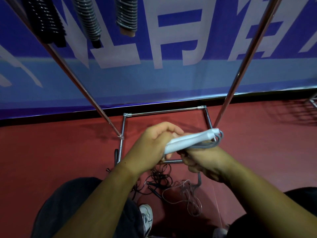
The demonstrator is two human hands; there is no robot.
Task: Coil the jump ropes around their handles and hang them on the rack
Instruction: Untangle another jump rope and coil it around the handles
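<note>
Red sports floor (pixel 68 152) runs under me to a blue banner with big white characters (pixel 171 79). The chrome tube rack (pixel 240 66) stands in between, with three coiled jump ropes (pixel 89 19) already hanging from its top. My left hand (pixel 152 141) is wrapped round the near end of the pair of white plastic handles (pixel 188 139), which lie side by side and point away to the right. My right hand (pixel 202 162) sits just under them, fingers curled round the grey rubbery cord (pixel 215 143). The cord loops out of the far tips of the handles and drops below my fist toward the floor. No turns lie on the handles yet, so I judge the coiling is only starting. The risk is down there: the loose end seems to trail into a tangle of thin black ropes (pixel 164 177) and a clear one (pixel 188 194) near my shoe, so pulling slack could drag a knot up with it. If my left grip lets the handles scissor apart, the first wraps may slide off the tips. Weak tension from my right would leave a coil too loose to hang.
</note>
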